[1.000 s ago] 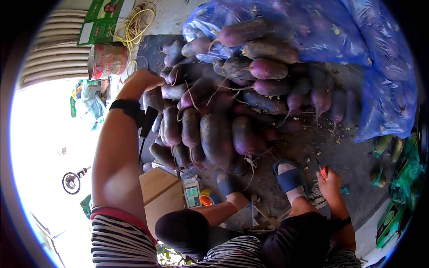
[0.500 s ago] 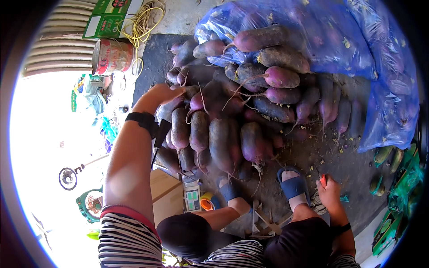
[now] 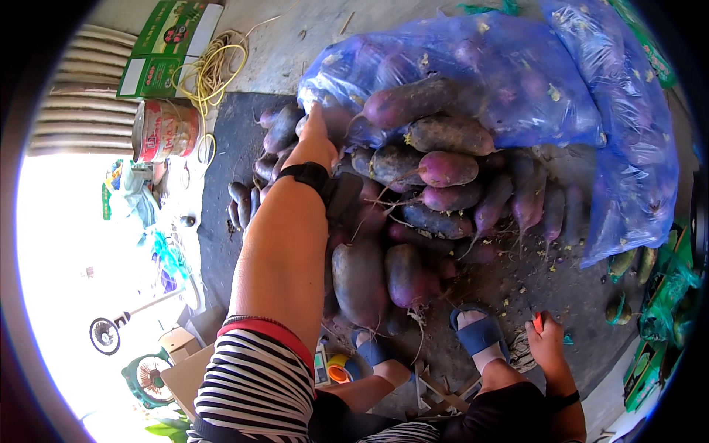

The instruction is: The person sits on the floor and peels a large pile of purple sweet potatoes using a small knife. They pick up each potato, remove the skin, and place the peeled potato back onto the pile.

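Purple radishes (image 3: 436, 219), heaped across the middle of a dark mat (image 3: 225, 151), thin roots trailing from several. At far left, corrugated sheeting (image 3: 88, 92) and a reddish can (image 3: 166, 131); next, a loose coil of yellow cord (image 3: 220, 74). Then the left hand (image 3: 314, 133), stretched out over the heap's upper left, near the end of a blue plastic bag (image 3: 480, 81) with more radishes inside; cannot tell whether closed on one. Below the heap, blue sandals (image 3: 480, 336). Farther right, the right hand (image 3: 545, 343), low, apart from the radishes, curled around a small orange object (image 3: 538, 323). At far right, green plastic wrapping (image 3: 657, 323).
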The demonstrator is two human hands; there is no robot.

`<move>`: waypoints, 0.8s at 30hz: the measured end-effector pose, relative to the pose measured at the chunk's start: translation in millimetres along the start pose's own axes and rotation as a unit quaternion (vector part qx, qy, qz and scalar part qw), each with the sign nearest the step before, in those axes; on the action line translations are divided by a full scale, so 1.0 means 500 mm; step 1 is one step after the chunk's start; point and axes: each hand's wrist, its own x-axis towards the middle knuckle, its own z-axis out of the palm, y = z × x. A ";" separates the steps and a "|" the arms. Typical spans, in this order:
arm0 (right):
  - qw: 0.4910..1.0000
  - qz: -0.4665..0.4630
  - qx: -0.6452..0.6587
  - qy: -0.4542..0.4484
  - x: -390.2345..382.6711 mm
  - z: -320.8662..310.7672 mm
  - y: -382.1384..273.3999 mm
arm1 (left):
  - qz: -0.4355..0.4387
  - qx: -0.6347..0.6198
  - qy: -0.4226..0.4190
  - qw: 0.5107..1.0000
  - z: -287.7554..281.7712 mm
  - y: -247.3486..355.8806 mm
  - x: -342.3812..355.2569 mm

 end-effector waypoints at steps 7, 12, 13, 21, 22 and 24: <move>0.999 -0.035 0.009 0.014 0.013 0.010 -0.015 | 0.238 -0.032 0.004 0.971 -0.055 0.005 -0.094; 0.995 -0.061 0.058 0.046 0.023 -0.019 -0.036 | 0.394 0.018 -0.327 0.859 -0.094 -0.025 -0.341; 0.994 -0.080 0.061 0.049 0.027 -0.032 -0.048 | 0.363 0.021 -0.413 0.835 -0.094 -0.054 -0.388; 0.954 -0.281 0.026 0.104 0.045 -0.149 -0.206 | 0.325 0.383 -0.323 0.802 -0.034 -0.414 -0.579; 0.958 -0.269 -0.005 0.102 0.041 -0.153 -0.194 | 0.351 0.393 -0.326 0.785 -0.026 -0.461 -0.570; 0.962 -0.249 -0.058 0.097 0.033 -0.150 -0.153 | 0.393 0.416 -0.329 0.751 -0.006 -0.527 -0.576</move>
